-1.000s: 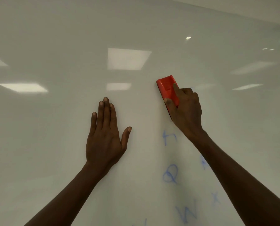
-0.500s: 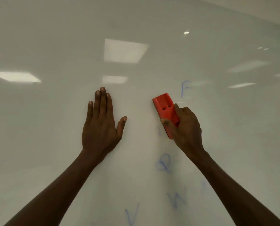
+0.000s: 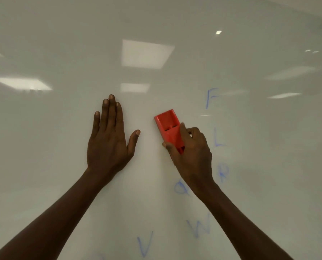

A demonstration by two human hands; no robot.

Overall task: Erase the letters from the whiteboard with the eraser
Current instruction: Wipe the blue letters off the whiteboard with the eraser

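Note:
A glossy whiteboard fills the view. My right hand grips a red eraser and holds it flat against the board, its upper half sticking out above my fingers. My left hand lies flat on the board to the left of the eraser, fingers straight and together, thumb spread. Blue letters stand to the right and below: an F, an L, an R, a Q partly behind my right wrist, a W and a V.
Ceiling light panels are mirrored in the board, the largest reflection above my hands. The board's top edge runs across the upper right corner.
My right hand has dragged the eraser downward over the board, and the blue letter that stood below it is wiped away. My left hand stayed flat on the board.

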